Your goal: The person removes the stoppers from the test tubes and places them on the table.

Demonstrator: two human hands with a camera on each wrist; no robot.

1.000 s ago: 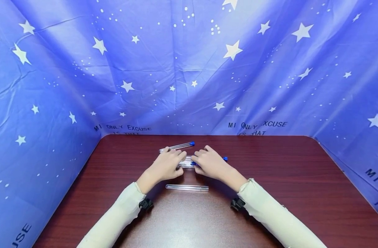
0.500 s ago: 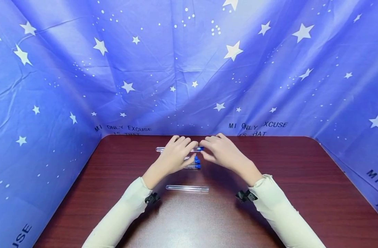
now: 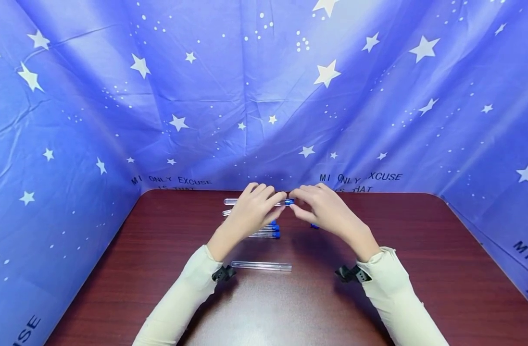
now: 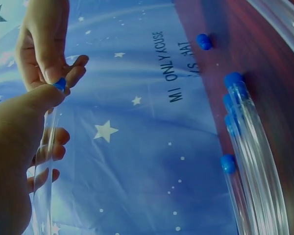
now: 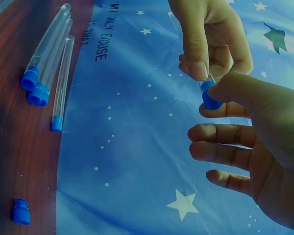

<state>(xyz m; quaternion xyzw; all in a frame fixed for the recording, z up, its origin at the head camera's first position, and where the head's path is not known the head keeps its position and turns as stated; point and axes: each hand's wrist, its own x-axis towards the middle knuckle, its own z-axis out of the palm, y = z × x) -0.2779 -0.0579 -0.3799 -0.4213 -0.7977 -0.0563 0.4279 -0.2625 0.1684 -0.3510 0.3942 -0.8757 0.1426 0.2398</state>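
My left hand holds a clear test tube above the far part of the table, its rounded end pointing left. At the tube's right end, the thumb and forefinger of my right hand pinch a blue cap. That cap sits at the tube's mouth; how deep it goes I cannot tell. The right hand's other fingers extend away from the cap. Several test tubes with blue caps lie side by side on the table below, partly hidden by the left hand in the head view.
One test tube without a cap lies nearer the front of the table. A loose blue cap rests on the wood to the right of the capped tubes. A blue star-patterned curtain hangs behind the dark red table.
Both hands have risen from the row of tubes and moved away from me and slightly right. A test tube, with its blue cap at the right end, is now held up between them.
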